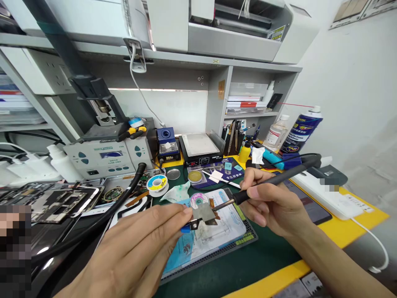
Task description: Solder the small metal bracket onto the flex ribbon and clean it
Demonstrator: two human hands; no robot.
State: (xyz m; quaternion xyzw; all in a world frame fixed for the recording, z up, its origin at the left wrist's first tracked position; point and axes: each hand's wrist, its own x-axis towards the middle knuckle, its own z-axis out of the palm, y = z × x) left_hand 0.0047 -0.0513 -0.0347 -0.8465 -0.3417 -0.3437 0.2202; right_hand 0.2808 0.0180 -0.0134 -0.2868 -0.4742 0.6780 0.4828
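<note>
Plate [203,212], grey, sits over the white-and-blue pad [228,229], pinched in the closed fingers of the left hand [145,231]. The right hand [274,203] is curled around the iron [241,197], its tip at the plate's right edge; behind, the station [99,159] reads "LEAD FREE".

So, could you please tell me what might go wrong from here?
Burn: the left hand has its fingertips close to the tip of the soldering iron in the right hand, so a slip could burn them if the tip is hot.

Slip: the grey piece seems held near one edge, so pressing on its far side might tilt it.

Scorch: the blue-and-white pad lies below, and a dropped tip could mark it.
</note>
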